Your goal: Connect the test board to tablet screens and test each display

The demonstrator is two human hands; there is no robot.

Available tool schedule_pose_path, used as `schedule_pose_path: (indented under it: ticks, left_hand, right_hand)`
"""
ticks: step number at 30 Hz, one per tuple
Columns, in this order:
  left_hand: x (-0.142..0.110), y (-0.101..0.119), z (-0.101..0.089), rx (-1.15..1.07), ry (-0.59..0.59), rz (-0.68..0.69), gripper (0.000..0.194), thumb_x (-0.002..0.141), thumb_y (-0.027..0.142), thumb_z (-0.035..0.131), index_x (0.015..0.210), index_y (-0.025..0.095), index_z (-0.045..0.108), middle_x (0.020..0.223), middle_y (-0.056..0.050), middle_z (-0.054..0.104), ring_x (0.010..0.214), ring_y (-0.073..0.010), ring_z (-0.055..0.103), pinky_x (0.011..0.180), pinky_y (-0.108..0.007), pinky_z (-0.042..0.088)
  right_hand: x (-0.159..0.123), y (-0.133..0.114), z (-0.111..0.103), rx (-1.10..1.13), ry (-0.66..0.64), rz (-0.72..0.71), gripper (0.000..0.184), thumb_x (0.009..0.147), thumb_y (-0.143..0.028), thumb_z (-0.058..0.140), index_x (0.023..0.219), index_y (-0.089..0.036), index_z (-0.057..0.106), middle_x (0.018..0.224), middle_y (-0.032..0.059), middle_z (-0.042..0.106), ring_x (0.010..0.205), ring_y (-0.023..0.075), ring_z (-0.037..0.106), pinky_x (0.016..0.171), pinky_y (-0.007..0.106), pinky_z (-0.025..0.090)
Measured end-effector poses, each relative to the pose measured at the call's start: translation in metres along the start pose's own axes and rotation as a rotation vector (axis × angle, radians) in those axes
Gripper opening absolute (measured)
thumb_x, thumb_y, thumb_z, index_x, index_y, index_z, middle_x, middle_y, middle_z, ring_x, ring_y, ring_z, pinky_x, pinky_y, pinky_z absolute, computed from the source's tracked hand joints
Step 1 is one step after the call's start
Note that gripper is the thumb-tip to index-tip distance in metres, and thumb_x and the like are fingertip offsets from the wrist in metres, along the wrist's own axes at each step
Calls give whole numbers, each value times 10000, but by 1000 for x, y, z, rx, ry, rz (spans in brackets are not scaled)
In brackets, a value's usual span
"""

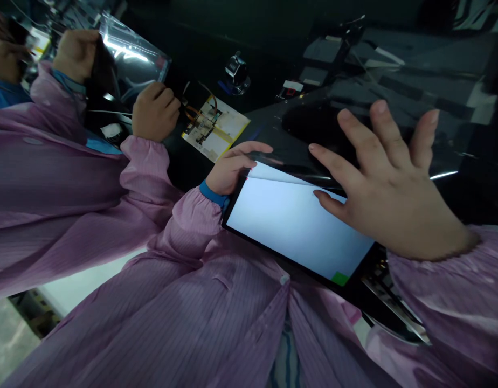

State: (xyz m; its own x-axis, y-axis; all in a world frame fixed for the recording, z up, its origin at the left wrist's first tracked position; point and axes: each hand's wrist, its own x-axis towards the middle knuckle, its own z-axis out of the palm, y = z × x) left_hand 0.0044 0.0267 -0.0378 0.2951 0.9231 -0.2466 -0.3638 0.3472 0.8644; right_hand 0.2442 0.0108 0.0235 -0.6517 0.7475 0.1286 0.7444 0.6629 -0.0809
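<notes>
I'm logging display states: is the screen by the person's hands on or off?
On: the screen glows bluish-white, with a green patch at its lowest corner in view.

Between the left hand (227, 170) and right hand (398, 196), the screen (289, 215) is bluish white, framed black, with a green patch (340, 278). The left wristband (213, 194) is blue; the smock (184, 323) is mauve, finely striped. Beyond the left hand, the white sheet (232, 119) has yellow edges.
</notes>
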Motion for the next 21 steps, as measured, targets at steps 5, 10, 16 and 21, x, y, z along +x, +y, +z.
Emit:
schedule_pose_path:
  ticks: [5, 10, 16, 21]
  left_hand:
    - [0, -1, 0, -18, 32, -17, 276, 643, 109, 543, 901, 145, 633, 775, -48, 728, 851, -275, 706, 862, -459, 553]
    - [0, -3, -1, -50, 32, -10, 263, 656, 97, 549, 901, 132, 637, 803, -45, 734, 887, -277, 703, 870, -458, 546]
    - [2, -6, -5, -89, -53, 42, 277, 656, 92, 542, 914, 118, 638, 763, -52, 739, 821, -270, 717, 823, -421, 552]
    - [1, -6, -3, -79, -29, 43, 283, 651, 103, 543, 917, 124, 640, 781, -52, 741, 845, -277, 716, 843, -444, 555]
  right_hand:
    - [-4, 0, -2, -26, -25, 2, 579, 885, -281, 561, 1438, -222, 398, 1562, 148, 239, 1463, 346, 102, 1134, 649, 84]
    - [-12, 6, 0, -17, 98, 0, 484, 951, -357, 401, 1395, -165, 424, 1514, 187, 321, 1455, 349, 138, 1097, 694, 108]
    - [-22, 8, 1, 40, 122, 52, 521, 975, -442, 276, 1360, -140, 455, 1485, 188, 363, 1442, 357, 184, 1099, 692, 79]
    - [-28, 6, -3, 56, 119, 72, 546, 982, -475, 257, 1358, -131, 454, 1480, 192, 373, 1437, 359, 200, 1105, 686, 80]
